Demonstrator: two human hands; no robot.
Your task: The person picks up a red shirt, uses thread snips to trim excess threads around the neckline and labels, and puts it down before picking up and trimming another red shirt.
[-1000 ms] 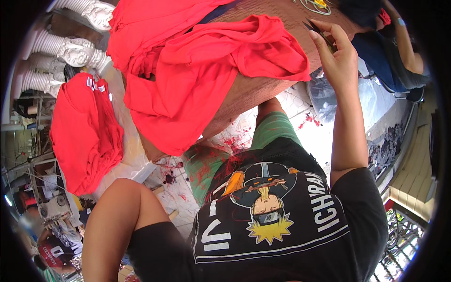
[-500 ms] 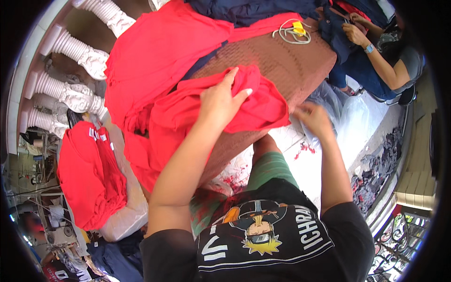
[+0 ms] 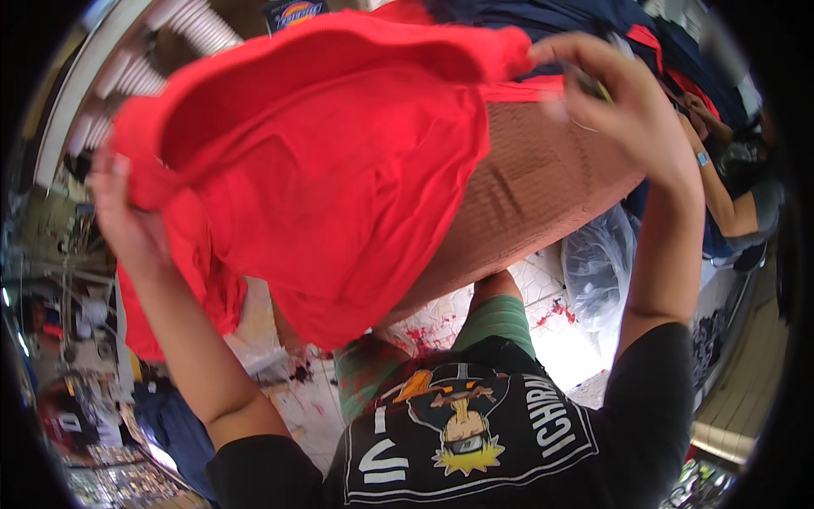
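A red garment stretches between my two hands above the table, its upper edge spread wide and slightly blurred by motion. My left hand is closed on its left end, the fingers partly smeared. At the far right corner of the garment, my right hand pinches the edge between thumb and fingers. A small dark and yellow thing shows between the fingers of that hand; whether it is held or lies behind cannot be told. The garment's lower part drapes over the brown padded table.
A red pile of cloth lies at the left. Dark navy cloth covers the table's far end. A co-worker's arm is at the right. A clear plastic bag rests on the floor near red scraps. White balusters stand far left.
The red garment has been lifted and spread out. My left hand has moved far left, and my right hand has come up from the table's near right side onto the garment's right corner.
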